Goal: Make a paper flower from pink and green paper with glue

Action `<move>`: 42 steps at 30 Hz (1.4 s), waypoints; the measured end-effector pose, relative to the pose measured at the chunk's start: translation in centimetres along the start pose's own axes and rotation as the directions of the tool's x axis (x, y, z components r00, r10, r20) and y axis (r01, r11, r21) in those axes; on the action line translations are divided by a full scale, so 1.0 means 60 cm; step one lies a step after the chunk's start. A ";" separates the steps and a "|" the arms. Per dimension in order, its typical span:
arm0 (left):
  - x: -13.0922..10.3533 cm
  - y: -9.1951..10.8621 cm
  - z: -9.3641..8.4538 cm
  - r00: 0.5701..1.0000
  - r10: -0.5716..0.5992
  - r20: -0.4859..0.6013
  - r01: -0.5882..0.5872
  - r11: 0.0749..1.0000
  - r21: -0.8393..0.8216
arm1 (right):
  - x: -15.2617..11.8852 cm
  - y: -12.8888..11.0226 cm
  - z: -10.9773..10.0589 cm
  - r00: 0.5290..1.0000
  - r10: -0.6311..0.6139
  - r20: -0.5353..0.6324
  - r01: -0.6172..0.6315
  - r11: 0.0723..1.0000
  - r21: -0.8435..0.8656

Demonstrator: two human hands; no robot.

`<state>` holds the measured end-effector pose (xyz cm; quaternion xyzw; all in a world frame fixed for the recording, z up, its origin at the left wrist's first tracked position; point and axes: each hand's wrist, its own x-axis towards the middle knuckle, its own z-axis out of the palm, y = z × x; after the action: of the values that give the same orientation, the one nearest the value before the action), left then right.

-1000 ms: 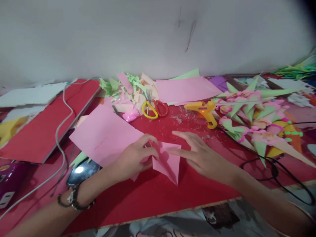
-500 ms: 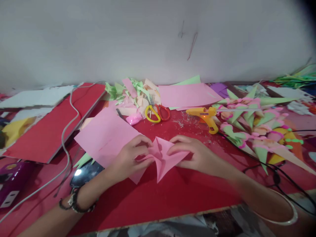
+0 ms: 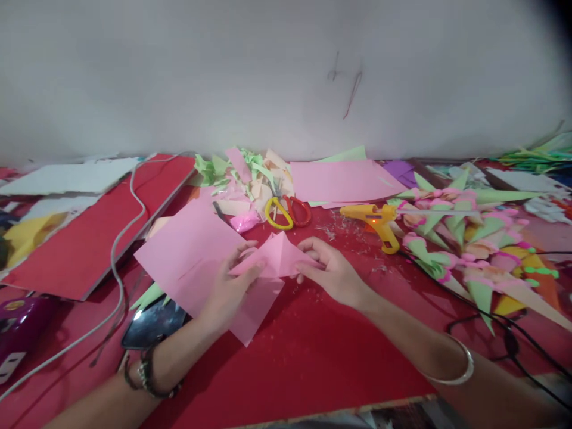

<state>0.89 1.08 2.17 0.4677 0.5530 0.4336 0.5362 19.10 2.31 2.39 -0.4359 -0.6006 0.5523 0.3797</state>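
A folded piece of pink paper (image 3: 277, 256) is stretched between my hands, its crease pointing up in the middle. My left hand (image 3: 235, 280) pinches its left corner, thumb in front and fingers behind. At the opposite corner my right hand (image 3: 330, 271) grips it the same way. Beneath my left hand and forearm lies a larger pink sheet (image 3: 187, 250), flat on the red table (image 3: 304, 351). Just beyond the folded paper are scissors (image 3: 286, 213) with one yellow and one red handle.
A yellow glue gun (image 3: 375, 221) with a lit orange light lies to the right, beside a heap of paper flowers (image 3: 465, 232). Paper scraps (image 3: 254, 173) and more pink sheets (image 3: 344, 182) line the wall. A phone (image 3: 154, 322) and a white cable (image 3: 118, 250) are at left.
The pink paper has gone from an opened, several-pointed shape to a flatter, wide triangle. Both hands have shifted slightly, with the right hand now gripping its right corner. My view has tilted a little upward.
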 end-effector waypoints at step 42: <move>-0.017 0.004 0.006 0.992 -0.029 0.121 -0.020 0.922 0.387 | -0.011 0.010 0.030 0.993 0.110 -0.048 -0.099 0.977 0.190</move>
<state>1.25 0.12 2.58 0.5892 0.5946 0.2845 0.4674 17.68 1.10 1.62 -0.4449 -0.5109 0.6128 0.4068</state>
